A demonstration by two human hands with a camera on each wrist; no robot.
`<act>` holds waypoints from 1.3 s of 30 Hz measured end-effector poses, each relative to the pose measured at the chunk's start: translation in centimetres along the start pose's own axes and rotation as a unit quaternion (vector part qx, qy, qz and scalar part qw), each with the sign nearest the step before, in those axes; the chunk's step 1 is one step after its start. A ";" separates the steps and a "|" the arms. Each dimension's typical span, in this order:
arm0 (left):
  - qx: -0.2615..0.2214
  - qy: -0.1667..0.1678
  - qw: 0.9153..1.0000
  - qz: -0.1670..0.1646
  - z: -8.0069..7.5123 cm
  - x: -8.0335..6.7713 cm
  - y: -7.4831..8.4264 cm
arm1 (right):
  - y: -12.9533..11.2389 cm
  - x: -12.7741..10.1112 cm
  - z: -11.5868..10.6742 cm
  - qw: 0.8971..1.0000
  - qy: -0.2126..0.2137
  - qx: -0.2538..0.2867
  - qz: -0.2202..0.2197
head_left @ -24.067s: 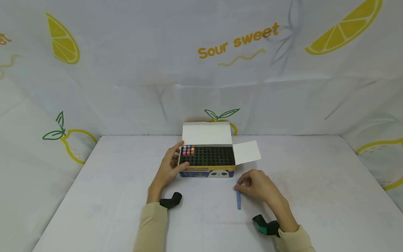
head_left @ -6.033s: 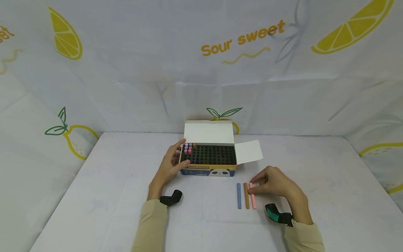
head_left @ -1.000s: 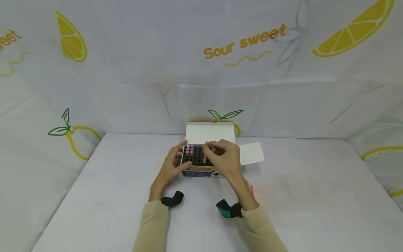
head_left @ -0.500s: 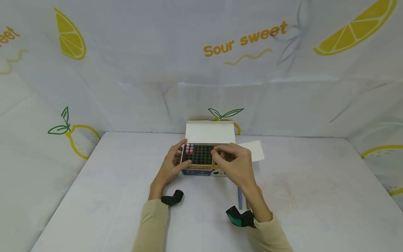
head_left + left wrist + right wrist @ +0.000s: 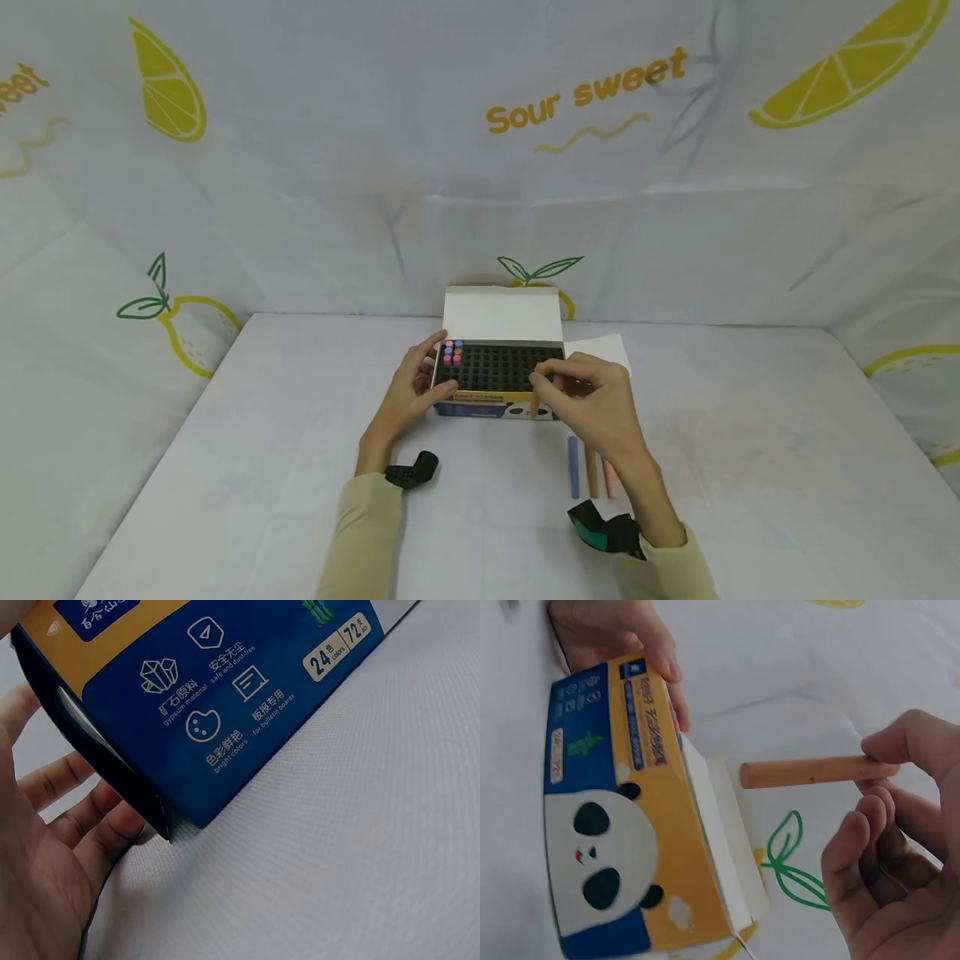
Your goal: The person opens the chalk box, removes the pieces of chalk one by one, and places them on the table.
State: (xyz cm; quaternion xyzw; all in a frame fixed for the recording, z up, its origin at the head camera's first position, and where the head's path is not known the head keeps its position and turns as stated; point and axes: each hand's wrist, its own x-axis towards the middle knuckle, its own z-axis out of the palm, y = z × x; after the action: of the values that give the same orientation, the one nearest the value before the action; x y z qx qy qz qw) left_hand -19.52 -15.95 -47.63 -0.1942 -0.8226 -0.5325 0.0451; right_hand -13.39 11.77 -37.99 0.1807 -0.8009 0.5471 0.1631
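My left hand [image 5: 403, 398] grips the left end of an open chalk box [image 5: 471, 411], thumb at the front edge and fingers around the left side. Several pink, blue and orange chalk sticks [image 5: 453, 353] stand in the holes of its black insert at the back left. Between thumb and fingers my right hand [image 5: 600, 402] pinches an orange chalk stick [image 5: 810, 772] by one end. In the head view that stick overlaps the box's right front, above the panda print. In the right wrist view it is apart from the box, its far end pointing toward it.
On the white table, right of centre, a blue chalk [image 5: 573, 467], a brown chalk [image 5: 592, 473] and a pink chalk [image 5: 610, 481] lie side by side near my right forearm. The raised lid [image 5: 502, 313] and side flap [image 5: 602, 348] stick out behind and right.
Since 24 s ago, brown and pink chalks have joined the blue one on the table, and the box's third chalk column is gone. Lately my right hand carried the orange chalk rightward and nearer.
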 end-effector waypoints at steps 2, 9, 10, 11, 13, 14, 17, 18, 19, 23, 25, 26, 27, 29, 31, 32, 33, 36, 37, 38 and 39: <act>0.001 0.000 1.000 0.002 0.0 0.0 0.0 | 0.1 0.0 -0.8 1.000 -0.018 0.002 0.001; -0.007 0.000 1.000 -0.004 0.0 -0.1 0.1 | 0.7 -0.3 -3.8 0.995 -0.096 -0.012 0.014; -0.008 -0.001 1.000 -0.005 0.1 -0.1 0.0 | 0.9 -0.4 -4.3 0.994 -0.106 -0.018 0.015; -0.007 -0.001 1.000 -0.004 0.1 -0.1 0.0 | 1.0 -0.4 -4.6 0.993 -0.116 -0.022 0.015; -0.008 -0.001 1.000 -0.003 0.1 -0.1 -0.1 | 1.3 -0.5 -5.3 0.990 -0.135 -0.023 0.018; -0.008 -0.001 1.000 -0.003 0.1 -0.1 -0.2 | 1.5 -0.5 -5.5 0.989 -0.145 -0.025 0.018; -0.010 -0.001 1.000 -0.004 0.2 -0.2 -0.2 | 1.8 -0.6 -6.2 0.984 -0.176 -0.020 0.027; -0.012 -0.001 1.000 -0.005 0.2 -0.2 -0.2 | 1.9 -0.7 -6.5 0.982 -0.187 -0.019 0.031; -0.015 -0.002 1.000 -0.004 0.2 -0.1 -0.2 | 2.1 -0.7 -6.7 0.979 -0.198 -0.018 0.036; -0.018 -0.003 1.000 -0.008 0.1 -0.2 -0.1 | 2.6 -0.9 -8.2 0.967 -0.243 -0.013 0.072; -0.019 -0.003 1.000 -0.008 0.0 -0.3 0.0 | 2.9 -1.0 -9.1 0.958 -0.264 -0.010 0.107; -0.018 -0.003 1.000 -0.009 0.0 -0.3 0.0 | 3.1 -1.1 -9.5 0.954 -0.274 -0.010 0.122; -0.019 -0.003 1.000 -0.009 0.0 -0.3 0.0 | 3.3 -1.1 -9.9 0.949 -0.283 -0.011 0.139; -0.020 -0.004 1.000 -0.008 0.0 -0.3 0.0 | 3.7 -1.3 -10.7 0.939 -0.299 -0.010 0.167; -0.022 -0.006 1.000 -0.006 0.0 -0.2 -0.1 | 4.3 -1.5 -11.3 0.932 -0.315 -0.002 0.179; -0.023 -0.007 1.000 -0.005 0.0 -0.2 -0.1 | 4.5 -1.6 -11.5 0.929 -0.322 0.002 0.183; -0.022 -0.007 1.000 -0.004 0.0 -0.2 -0.1 | 4.8 -1.6 -11.7 0.925 -0.329 0.006 0.187; -0.021 -0.006 1.000 -0.003 -0.1 -0.1 -0.1 | 5.4 -1.7 -12.0 0.916 -0.349 0.019 0.196; -0.021 -0.005 1.000 -0.002 -0.1 -0.1 -0.1 | 5.6 -1.7 -12.0 0.914 -0.353 0.020 0.199; -0.021 -0.004 1.000 -0.002 -0.1 -0.1 0.0 | 5.7 -1.7 -12.0 0.912 -0.357 0.022 0.202; -0.021 -0.003 1.000 -0.002 -0.1 -0.1 0.0 | 5.9 -1.7 -12.0 0.909 -0.361 0.024 0.205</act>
State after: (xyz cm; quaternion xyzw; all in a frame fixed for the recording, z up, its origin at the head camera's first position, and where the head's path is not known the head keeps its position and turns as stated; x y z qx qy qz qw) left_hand -19.48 -16.05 -47.61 -0.1950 -0.8121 -0.5487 0.0372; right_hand -13.90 25.20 -39.44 0.2010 -0.8112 0.4850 -0.2573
